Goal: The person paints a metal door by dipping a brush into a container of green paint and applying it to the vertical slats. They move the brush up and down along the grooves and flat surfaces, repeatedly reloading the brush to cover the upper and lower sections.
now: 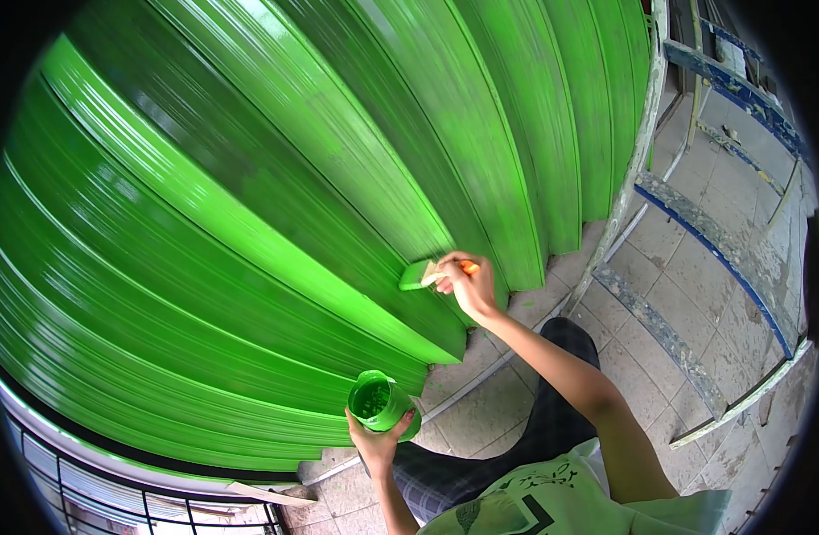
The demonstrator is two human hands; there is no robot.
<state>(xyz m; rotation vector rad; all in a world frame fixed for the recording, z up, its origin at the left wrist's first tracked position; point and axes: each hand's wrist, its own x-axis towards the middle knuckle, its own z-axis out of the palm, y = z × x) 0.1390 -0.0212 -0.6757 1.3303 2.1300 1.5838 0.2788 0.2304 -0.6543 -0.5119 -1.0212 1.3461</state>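
My right hand [467, 283] is closed around a paintbrush [418, 275] with an orange handle end and green-coated bristles. The bristles rest against the ribbed metal panel [338, 241], low down near its bottom edge. Bright, glossy green covers much of the panel, while some ribs look duller and streaked. In my left hand [379, 439] is an open container of green paint [374, 401], gripped round its side and held below the brush. Its inside and rim are smeared with green.
A paint-spattered metal frame with blue crossbars [721, 250] stands to the right. Beneath it spreads a tiled floor [663, 267] with stains. My bent leg [565, 392] is close to the panel's foot. A barred window [160, 508] shows at lower left.
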